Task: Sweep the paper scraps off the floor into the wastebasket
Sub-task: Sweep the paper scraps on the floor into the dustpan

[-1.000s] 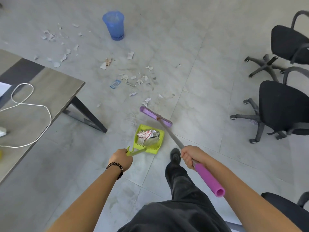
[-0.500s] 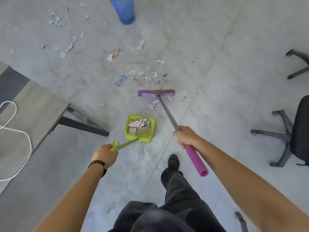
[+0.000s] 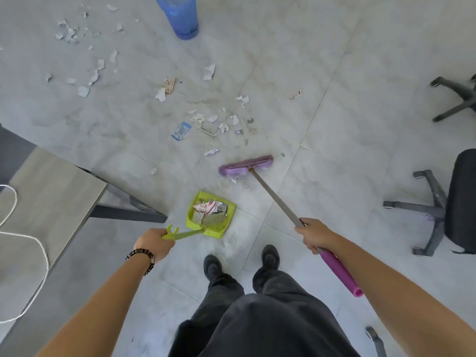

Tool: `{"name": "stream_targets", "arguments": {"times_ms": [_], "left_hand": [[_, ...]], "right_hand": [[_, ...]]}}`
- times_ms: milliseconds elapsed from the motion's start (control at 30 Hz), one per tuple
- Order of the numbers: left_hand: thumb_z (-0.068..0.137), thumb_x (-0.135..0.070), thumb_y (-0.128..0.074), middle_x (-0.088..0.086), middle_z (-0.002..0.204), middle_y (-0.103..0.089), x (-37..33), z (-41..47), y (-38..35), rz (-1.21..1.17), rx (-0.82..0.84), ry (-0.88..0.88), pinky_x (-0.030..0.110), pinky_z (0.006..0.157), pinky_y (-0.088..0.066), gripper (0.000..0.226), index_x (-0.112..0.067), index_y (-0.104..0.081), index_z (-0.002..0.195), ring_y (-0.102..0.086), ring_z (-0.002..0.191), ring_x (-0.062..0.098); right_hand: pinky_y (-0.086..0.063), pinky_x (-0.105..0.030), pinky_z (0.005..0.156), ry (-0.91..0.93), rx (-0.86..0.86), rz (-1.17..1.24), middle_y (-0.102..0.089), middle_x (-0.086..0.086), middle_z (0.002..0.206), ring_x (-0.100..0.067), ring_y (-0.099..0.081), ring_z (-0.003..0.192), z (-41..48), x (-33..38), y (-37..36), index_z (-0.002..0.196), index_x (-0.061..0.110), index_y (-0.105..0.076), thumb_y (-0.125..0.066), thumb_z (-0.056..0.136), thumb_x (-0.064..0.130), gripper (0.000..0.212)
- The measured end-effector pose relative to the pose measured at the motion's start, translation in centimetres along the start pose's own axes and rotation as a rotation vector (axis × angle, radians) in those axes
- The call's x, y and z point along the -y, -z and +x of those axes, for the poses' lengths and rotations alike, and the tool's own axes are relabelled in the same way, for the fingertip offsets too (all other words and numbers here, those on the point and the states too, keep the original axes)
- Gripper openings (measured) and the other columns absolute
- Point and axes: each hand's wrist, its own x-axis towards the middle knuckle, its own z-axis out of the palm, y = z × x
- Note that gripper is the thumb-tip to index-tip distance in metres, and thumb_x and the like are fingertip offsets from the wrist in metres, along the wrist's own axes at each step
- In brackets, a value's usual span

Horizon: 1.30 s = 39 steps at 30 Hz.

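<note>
Green dustpan (image 3: 210, 215) in left grip (image 3: 154, 243); broom (image 3: 273, 197) in right grip (image 3: 315, 234)

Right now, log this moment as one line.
left hand: holds dustpan, scraps inside | right hand: holds broom | floor scraps: unswept | wastebasket: upright

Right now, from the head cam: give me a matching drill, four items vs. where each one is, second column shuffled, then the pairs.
Items:
1. dustpan
2. broom head
3. wastebasket
4. white cord

Places:
A. at the top edge of the view, beyond the scattered scraps
B. on the grey table at the left
C. on the floor just ahead of the shoes, paper already in it, handle in the left hand
D. on the floor past the dustpan, pole in the right hand

Pairs: 1-C, 2-D, 3-A, 4-B
</note>
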Motion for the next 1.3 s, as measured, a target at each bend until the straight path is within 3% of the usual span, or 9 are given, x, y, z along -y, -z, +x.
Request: {"name": "stream_targets", "arguments": {"times_ms": [267, 400, 633, 767, 867, 967, 1067, 1200, 1300], "left_hand": [[0.082, -0.013, -0.052, 0.006, 0.065, -0.059, 2.8, 2.8, 3.0, 0.04, 0.022, -0.018, 0.021, 0.049, -0.039, 0.014, -0.014, -0.066, 0.079, -0.055, 0.058, 0.023], [0.082, -0.015, -0.051, 0.003, 0.061, -0.056, 5.0, 3.2, 3.1, 0.015, 0.036, -0.024, 0.021, 0.051, -0.038, 0.017, -0.017, -0.06, 0.068, -0.052, 0.056, 0.022], [0.084, -0.014, -0.048, 0.004, 0.073, -0.063, 5.6, 4.0, 2.5, 0.103, 0.045, -0.053, 0.022, 0.05, -0.039, 0.016, -0.018, -0.061, 0.075, -0.058, 0.064, 0.022], [0.083, -0.016, -0.05, 0.006, 0.08, -0.064, 4.3, 4.6, 2.9, 0.141, 0.032, -0.077, 0.025, 0.057, -0.043, 0.015, -0.014, -0.065, 0.086, -0.06, 0.072, 0.025], [0.082, -0.017, -0.051, 0.006, 0.083, -0.064, 3.9, 4.6, 3.0, 0.128, 0.034, -0.079, 0.027, 0.06, -0.045, 0.018, -0.016, -0.067, 0.092, -0.061, 0.075, 0.026], [0.081, -0.017, -0.05, 0.006, 0.085, -0.066, 4.2, 4.2, 2.6, 0.124, 0.023, -0.067, 0.028, 0.061, -0.048, 0.022, -0.019, -0.067, 0.095, -0.063, 0.078, 0.026], [0.082, -0.018, -0.05, 0.006, 0.085, -0.066, 4.5, 4.1, 2.4, 0.121, 0.02, -0.056, 0.027, 0.059, -0.048, 0.023, -0.019, -0.068, 0.096, -0.064, 0.078, 0.026], [0.081, -0.017, -0.051, 0.005, 0.088, -0.066, 4.6, 4.6, 2.7, 0.105, 0.018, -0.051, 0.028, 0.062, -0.05, 0.027, -0.022, -0.068, 0.101, -0.064, 0.08, 0.026], [0.081, -0.016, -0.051, 0.005, 0.086, -0.066, 4.7, 4.5, 2.7, 0.082, 0.036, -0.047, 0.026, 0.056, -0.048, 0.026, -0.02, -0.068, 0.099, -0.063, 0.077, 0.024]], "right_hand": [[-0.034, -0.021, 0.035, -0.026, -0.09, 0.332, -0.047, -0.008, 0.052, -0.016, -0.039, 0.036, -1.2, 4.8, -4.1, 0.103, 0.005, -0.057, -0.049, 0.097, 0.016, 0.015], [-0.038, -0.025, 0.041, -0.048, -0.1, 0.333, -0.049, -0.011, 0.061, -0.018, -0.045, 0.042, 0.5, 8.8, -7.4, 0.101, 0.006, -0.054, -0.047, 0.086, 0.002, 0.017], [-0.04, -0.029, 0.046, -0.093, 0.064, 0.22, -0.049, -0.013, 0.067, -0.02, -0.046, 0.049, -2.1, 11.1, -13.4, 0.107, 0.003, -0.05, -0.044, 0.076, -0.005, 0.032], [-0.035, -0.02, 0.036, -0.087, 0.234, 0.177, -0.043, -0.005, 0.045, -0.012, -0.038, 0.033, -6.2, 10.7, -11.8, 0.088, 0.006, -0.046, -0.043, 0.092, 0.007, 0.005], [-0.028, -0.012, 0.028, -0.269, 0.337, 0.406, -0.036, 0.006, 0.048, -0.001, -0.034, 0.03, -7.9, 10.8, -7.8, 0.076, 0.02, -0.043, -0.047, 0.098, 0.014, 0.023], [-0.029, -0.01, 0.027, -0.306, 0.357, 0.53, -0.035, 0.008, 0.051, 0.002, -0.034, 0.031, -9.4, 11.4, -5.4, 0.081, 0.024, -0.047, -0.052, 0.099, 0.017, 0.02], [-0.029, -0.011, 0.028, -0.253, 0.357, 0.503, -0.037, 0.008, 0.051, 0.002, -0.034, 0.032, -10.0, 12.3, -5.8, 0.09, 0.024, -0.05, -0.051, 0.099, 0.018, 0.011], [-0.026, -0.011, 0.029, -0.168, 0.33, 0.435, -0.035, 0.008, 0.05, 0.0, -0.031, 0.032, -9.1, 13.5, -7.9, 0.077, 0.022, -0.042, -0.048, 0.099, 0.017, 0.023], [-0.028, -0.014, 0.033, -0.101, 0.275, 0.327, -0.037, 0.004, 0.049, -0.004, -0.033, 0.034, -7.9, 14.2, -9.9, 0.085, 0.016, -0.046, -0.051, 0.097, 0.017, 0.013]]}}
